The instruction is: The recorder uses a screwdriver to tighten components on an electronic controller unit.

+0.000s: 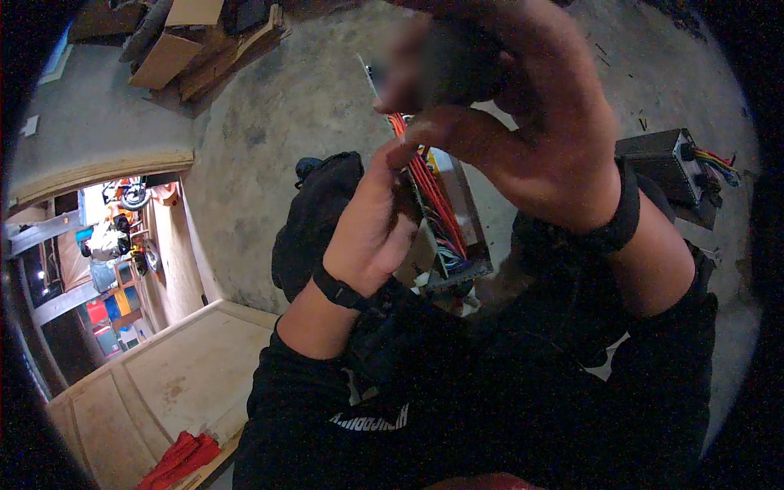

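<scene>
A long, narrow open metal housing (pixel 476 220) stands before me, packed with orange-red wires (pixel 430 189) and some thinner coloured leads near its lower end. My left hand (pixel 371 229) is closed on the near left side of this housing, its thumb up by the wires. Raised close to the camera, my right hand (pixel 555 131) has its fingers curled and its thumb reaching to my left thumb. Something dark (pixel 464 61) shows between the right fingers, but blur hides what it is. The housing's upper end is mostly covered by that hand.
On the concrete floor to the right lies a ribbed metal box (pixel 661 167) with coloured wires (pixel 716 163) coming out. Cardboard and wood pieces (pixel 184 61) are piled at far left. A wooden door panel (pixel 180 367) with a red cloth (pixel 184 457) is at lower left, near an open doorway.
</scene>
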